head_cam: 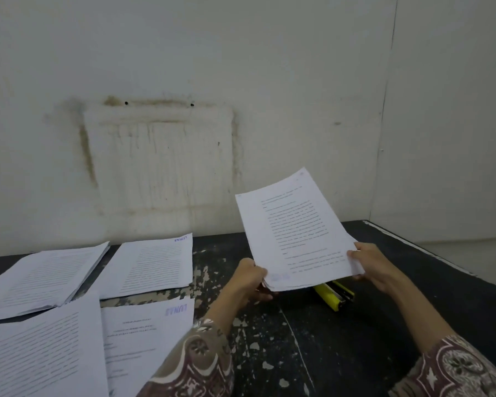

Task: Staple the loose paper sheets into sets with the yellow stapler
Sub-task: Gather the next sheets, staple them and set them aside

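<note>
Both hands (252, 277) (370, 265) hold sheets (295, 233) above stapler (334, 295).

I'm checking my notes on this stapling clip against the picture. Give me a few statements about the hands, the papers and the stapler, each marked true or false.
1. Both hands hold one raised set of sheets. True: the left hand grips its lower left corner, the right hand its lower right edge.
2. The yellow stapler is in the right hand. False: it lies on the dark table, partly hidden below the raised sheets.
3. Four paper piles lie on the table's left side. True.
4. The raised sheets are blank. False: printed lines of text cover the front page.
5. The stapler sits among the piles on the left. False: it lies apart from them, near the hands.
</note>
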The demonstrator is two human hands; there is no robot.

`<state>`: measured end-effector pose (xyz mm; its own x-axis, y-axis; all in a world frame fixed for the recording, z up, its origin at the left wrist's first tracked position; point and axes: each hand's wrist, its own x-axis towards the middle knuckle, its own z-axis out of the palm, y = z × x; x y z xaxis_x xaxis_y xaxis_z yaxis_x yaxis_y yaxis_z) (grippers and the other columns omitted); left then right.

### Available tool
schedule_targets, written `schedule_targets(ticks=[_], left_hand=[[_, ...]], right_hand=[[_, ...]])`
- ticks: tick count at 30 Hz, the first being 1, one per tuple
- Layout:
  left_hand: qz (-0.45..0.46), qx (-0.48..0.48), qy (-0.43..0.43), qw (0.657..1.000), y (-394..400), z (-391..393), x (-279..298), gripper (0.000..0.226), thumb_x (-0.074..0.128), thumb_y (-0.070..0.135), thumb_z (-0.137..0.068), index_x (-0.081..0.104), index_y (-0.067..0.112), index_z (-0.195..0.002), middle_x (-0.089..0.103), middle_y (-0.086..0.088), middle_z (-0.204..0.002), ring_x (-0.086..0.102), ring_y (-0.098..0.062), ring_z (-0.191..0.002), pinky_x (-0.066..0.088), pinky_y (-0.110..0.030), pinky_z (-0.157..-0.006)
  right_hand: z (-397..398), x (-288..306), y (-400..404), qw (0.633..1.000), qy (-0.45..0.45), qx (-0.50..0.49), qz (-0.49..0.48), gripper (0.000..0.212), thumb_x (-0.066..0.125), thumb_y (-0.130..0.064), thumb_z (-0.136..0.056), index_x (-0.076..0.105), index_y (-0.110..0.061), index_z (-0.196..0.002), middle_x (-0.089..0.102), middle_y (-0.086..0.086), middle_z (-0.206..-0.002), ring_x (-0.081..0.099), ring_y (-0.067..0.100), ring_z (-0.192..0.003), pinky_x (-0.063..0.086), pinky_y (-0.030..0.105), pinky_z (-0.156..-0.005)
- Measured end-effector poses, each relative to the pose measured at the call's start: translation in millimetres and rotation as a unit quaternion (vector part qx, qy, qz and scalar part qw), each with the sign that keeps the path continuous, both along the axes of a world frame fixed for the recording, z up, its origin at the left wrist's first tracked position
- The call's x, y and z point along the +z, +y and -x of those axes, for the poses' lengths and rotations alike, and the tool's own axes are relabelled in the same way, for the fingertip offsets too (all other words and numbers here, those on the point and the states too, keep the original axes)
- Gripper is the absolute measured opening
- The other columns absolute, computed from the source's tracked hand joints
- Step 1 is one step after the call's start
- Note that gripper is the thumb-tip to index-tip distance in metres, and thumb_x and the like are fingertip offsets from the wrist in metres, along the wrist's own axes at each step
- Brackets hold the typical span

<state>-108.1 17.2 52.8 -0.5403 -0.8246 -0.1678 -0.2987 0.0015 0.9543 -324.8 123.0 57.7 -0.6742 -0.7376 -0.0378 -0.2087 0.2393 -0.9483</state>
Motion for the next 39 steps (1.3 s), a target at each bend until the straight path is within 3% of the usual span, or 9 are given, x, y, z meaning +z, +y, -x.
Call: schedule_targets(ticks=[3, 8, 12, 16, 19, 23, 29, 36, 39], left_hand=[[0.027, -0.011, -0.006, 1.000, -7.0, 25.8, 2.1, 0.014, 0.042, 0.003, -0.094, 0.047, -0.001, -0.107, 0.062, -0.012, -0.102, 0.061, -0.015, -0.061, 0.049, -0.021, -0.051], [0.094, 0.010, -0.004, 0.996, -24.0, 67.8, -2.8, 0.003, 0.045, 0.003, -0.093, 0.048, 0.002, -0.091, 0.064, -0.015, -0.101, 0.059, -0.013, -0.054, 0.045, -0.018, -0.046], [0.131, 0.036, -0.004, 0.991, -42.2, 97.9, -14.7, 0.015, 0.049, 0.001, -0.088, 0.043, 0.007, -0.076, 0.059, -0.014, -0.080, 0.058, -0.017, -0.053, 0.043, -0.016, -0.037], [0.162, 0.040, -0.050, 0.985, -58.9, 122.5, -34.5, 0.024, 0.055, 0.009, -0.084, 0.040, 0.012, -0.066, 0.056, -0.013, -0.082, 0.062, -0.032, -0.079, 0.053, -0.040, -0.072], [0.181, 0.020, -0.090, 0.979, -55.6, 132.0, -39.1, 0.017, 0.053, 0.011, -0.086, 0.043, 0.012, -0.072, 0.055, -0.011, -0.093, 0.057, -0.026, -0.086, 0.047, -0.035, -0.075], [0.232, 0.026, -0.170, 0.957, -57.2, 142.7, -45.6, 0.014, 0.048, 0.017, -0.091, 0.050, 0.008, -0.102, 0.057, -0.011, -0.116, 0.057, -0.027, -0.105, 0.045, -0.032, -0.080], [0.273, 0.023, -0.186, 0.944, -57.2, 145.5, -49.4, 0.024, 0.044, 0.014, -0.092, 0.049, 0.004, -0.112, 0.051, -0.013, -0.123, 0.054, -0.027, -0.109, 0.044, -0.034, -0.085], [0.241, 0.005, -0.140, 0.960, -51.3, 137.9, -47.6, 0.024, 0.045, 0.017, -0.091, 0.049, 0.000, -0.108, 0.052, -0.017, -0.118, 0.055, -0.031, -0.105, 0.046, -0.034, -0.083], [0.223, 0.009, -0.095, 0.970, -52.7, 129.8, -42.7, 0.010, 0.049, 0.017, -0.089, 0.048, 0.008, -0.085, 0.056, -0.018, -0.111, 0.057, -0.031, -0.099, 0.045, -0.030, -0.073]], right_hand=[[23.4, 0.8, -5.8, 0.999, 0.016, -0.030, -0.013, 0.025, 0.033, 0.004, -0.092, 0.051, 0.001, -0.110, 0.058, 0.022, -0.110, 0.054, 0.031, -0.080, 0.043, 0.032, -0.051], [55.3, -6.9, -22.7, 0.996, 0.026, -0.082, 0.005, 0.032, 0.028, 0.013, -0.087, 0.053, -0.004, -0.075, 0.058, 0.019, -0.094, 0.050, 0.027, -0.067, 0.039, 0.030, -0.046], [78.3, -19.8, -35.0, 0.989, 0.070, -0.126, -0.019, 0.025, 0.032, 0.009, -0.088, 0.056, 0.004, -0.087, 0.057, 0.018, -0.092, 0.050, 0.024, -0.068, 0.039, 0.028, -0.048], [95.3, -39.7, -44.1, 0.979, 0.125, -0.155, -0.050, 0.024, 0.034, 0.010, -0.085, 0.057, 0.012, -0.092, 0.057, 0.022, -0.083, 0.049, 0.025, -0.061, 0.036, 0.030, -0.050], [105.7, -51.7, -49.9, 0.968, 0.171, -0.167, -0.076, 0.020, 0.035, 0.008, -0.085, 0.055, 0.008, -0.087, 0.057, 0.025, -0.089, 0.051, 0.030, -0.068, 0.035, 0.030, -0.052], [112.6, -58.4, -56.3, 0.932, 0.271, -0.170, -0.171, 0.021, 0.039, -0.001, -0.086, 0.041, -0.009, -0.068, 0.054, 0.015, -0.090, 0.051, 0.029, -0.083, 0.037, 0.030, -0.060], [112.2, -63.5, -58.1, 0.889, 0.333, -0.170, -0.264, 0.009, 0.041, -0.014, -0.092, 0.048, -0.008, -0.094, 0.043, 0.020, -0.126, 0.039, 0.033, -0.117, 0.035, 0.037, -0.096], [101.0, -60.1, -57.0, 0.865, 0.363, -0.172, -0.302, 0.027, 0.035, -0.021, -0.095, 0.043, -0.008, -0.117, 0.036, 0.019, -0.133, 0.033, 0.032, -0.123, 0.028, 0.040, -0.104], [88.7, -53.6, -57.5, 0.868, 0.383, -0.185, -0.257, 0.024, 0.038, -0.022, -0.095, 0.044, -0.009, -0.114, 0.037, 0.018, -0.129, 0.034, 0.031, -0.119, 0.030, 0.039, -0.100]])
